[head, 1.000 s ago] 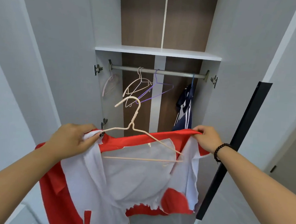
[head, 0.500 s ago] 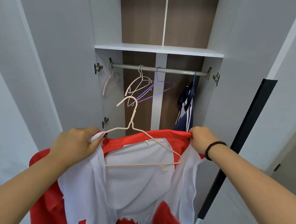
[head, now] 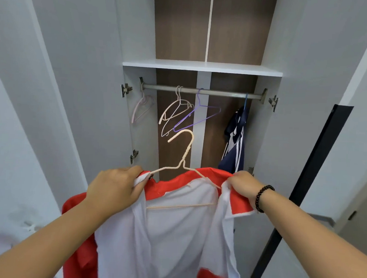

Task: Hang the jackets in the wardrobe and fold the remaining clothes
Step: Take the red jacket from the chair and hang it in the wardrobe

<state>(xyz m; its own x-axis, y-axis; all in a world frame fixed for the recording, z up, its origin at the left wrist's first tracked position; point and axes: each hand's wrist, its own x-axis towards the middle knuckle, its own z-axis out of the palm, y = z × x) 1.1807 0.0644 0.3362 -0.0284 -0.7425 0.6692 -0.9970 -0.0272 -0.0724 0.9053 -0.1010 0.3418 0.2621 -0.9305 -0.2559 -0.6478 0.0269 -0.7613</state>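
Observation:
A red jacket with white lining (head: 172, 235) hangs open in front of me on a cream wire hanger (head: 185, 160), whose hook points up and left. My left hand (head: 117, 188) grips the jacket's left collar edge together with the hanger's left shoulder. My right hand (head: 242, 185), with a black bead bracelet, grips the right collar edge. The wardrobe rail (head: 202, 91) is above and beyond the hanger's hook. A navy jacket with white stripes (head: 235, 140) hangs at the rail's right end.
Empty hangers hang on the rail: a pink one (head: 141, 108) at the left, white ones (head: 175, 110) and a purple one (head: 199, 116) in the middle. A white shelf (head: 202, 66) sits above the rail. Both doors stand open; the right door has a black edge (head: 304, 189).
Both hands have drawn closer together and the jacket's collar has risen around the hanger's shoulders. The view has moved a little closer to the wardrobe.

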